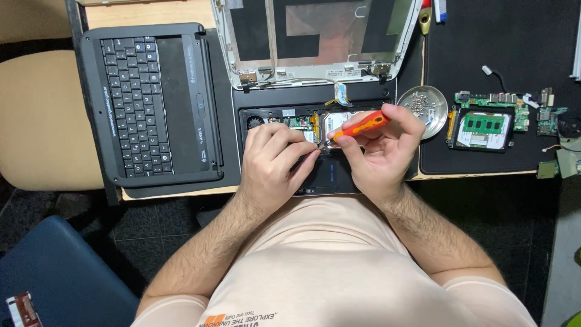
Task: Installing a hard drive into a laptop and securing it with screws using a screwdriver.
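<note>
Orange-handled slim screwdriver [358, 126]: pinched in right hand [378, 148] fingers, tip angled down into opened black laptop base [272, 118]. Left hand [272, 160]: fingers curled together at tip, seemingly steadying it. Round metal screw dish [437, 100]: just beyond right fingers, within reach.

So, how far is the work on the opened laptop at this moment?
Done: the keyboard cover lies aside at left, a circuit board sits on the mat at right, and loose screws fill the metal dish. In hand: the right hand holds an orange screwdriver, its tip down in the open laptop base, with the left hand beside the tip. Left: the drive and small boards in the base remain in place.
</note>
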